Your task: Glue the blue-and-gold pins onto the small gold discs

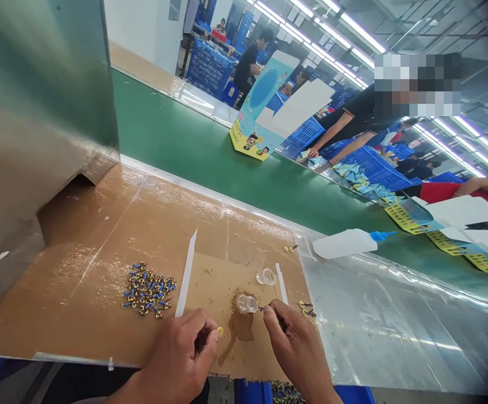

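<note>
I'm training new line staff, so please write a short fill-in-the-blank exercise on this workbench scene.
The small piece pinched in the left hand is ____.
The white squeeze bottle has a ____ cap.
The clear cup nearest the right hand stands in a ____ stain.

Missing words: yellow; blue; brown.
</note>
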`<state>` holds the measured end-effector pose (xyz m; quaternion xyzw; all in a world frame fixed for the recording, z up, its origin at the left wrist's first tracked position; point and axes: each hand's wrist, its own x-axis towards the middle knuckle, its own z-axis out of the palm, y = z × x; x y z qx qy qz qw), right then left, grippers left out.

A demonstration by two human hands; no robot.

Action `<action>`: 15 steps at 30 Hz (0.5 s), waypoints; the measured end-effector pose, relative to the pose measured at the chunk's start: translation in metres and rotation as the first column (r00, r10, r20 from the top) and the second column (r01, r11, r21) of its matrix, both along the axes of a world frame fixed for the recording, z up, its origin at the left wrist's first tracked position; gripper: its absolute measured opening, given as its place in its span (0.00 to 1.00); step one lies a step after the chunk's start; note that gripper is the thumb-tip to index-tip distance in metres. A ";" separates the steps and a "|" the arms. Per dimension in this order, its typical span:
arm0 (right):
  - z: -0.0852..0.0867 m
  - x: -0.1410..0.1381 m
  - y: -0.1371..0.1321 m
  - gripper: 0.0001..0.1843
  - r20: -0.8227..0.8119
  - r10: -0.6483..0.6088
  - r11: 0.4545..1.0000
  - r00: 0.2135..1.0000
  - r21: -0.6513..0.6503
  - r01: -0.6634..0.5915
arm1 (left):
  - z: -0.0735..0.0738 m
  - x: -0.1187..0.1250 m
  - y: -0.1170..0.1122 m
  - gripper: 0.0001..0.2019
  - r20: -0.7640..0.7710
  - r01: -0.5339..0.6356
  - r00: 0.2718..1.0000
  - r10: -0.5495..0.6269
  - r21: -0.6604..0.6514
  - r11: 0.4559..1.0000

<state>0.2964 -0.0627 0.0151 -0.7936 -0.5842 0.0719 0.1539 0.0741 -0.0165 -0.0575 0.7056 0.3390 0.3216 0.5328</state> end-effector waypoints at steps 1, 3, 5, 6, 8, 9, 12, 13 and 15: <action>-0.001 0.000 0.001 0.22 0.005 0.004 1.000 1.000 -0.001 -0.004 | 0.000 0.000 0.000 0.12 0.005 0.000 1.000 0.000 0.008 1.000; -0.004 0.002 0.001 0.22 0.014 0.009 1.000 1.000 -0.007 -0.008 | 0.002 0.000 0.000 0.12 0.008 -0.001 1.000 0.001 0.027 1.000; -0.007 0.004 0.002 0.22 0.022 0.016 1.000 1.000 -0.017 -0.016 | 0.004 0.000 0.001 0.12 0.011 0.004 1.000 -0.005 0.036 0.999; -0.009 0.006 0.002 0.22 0.025 0.019 1.000 1.000 -0.024 -0.018 | 0.005 0.000 0.001 0.12 0.014 0.006 1.000 -0.007 0.038 0.999; -0.011 0.008 0.002 0.22 0.030 0.023 0.999 0.999 -0.038 -0.022 | 0.005 0.000 0.001 0.12 0.018 0.007 1.000 -0.008 0.043 0.999; -0.012 0.009 0.002 0.22 0.033 0.024 0.999 0.999 -0.042 -0.023 | 0.005 0.000 0.000 0.12 0.017 0.008 1.000 -0.009 0.049 0.999; -0.014 0.011 0.002 0.22 0.035 0.029 0.999 0.999 -0.047 -0.027 | 0.004 -0.001 -0.001 0.11 0.008 0.023 1.000 -0.024 0.071 0.997; -0.013 0.011 0.002 0.23 0.035 0.030 0.998 0.999 -0.049 -0.028 | 0.003 -0.001 -0.002 0.11 0.006 0.029 1.000 -0.029 0.073 0.997; -0.013 0.010 0.002 0.23 0.036 0.031 0.998 0.999 -0.051 -0.029 | 0.003 -0.001 -0.002 0.11 0.006 0.032 0.999 -0.033 0.073 0.997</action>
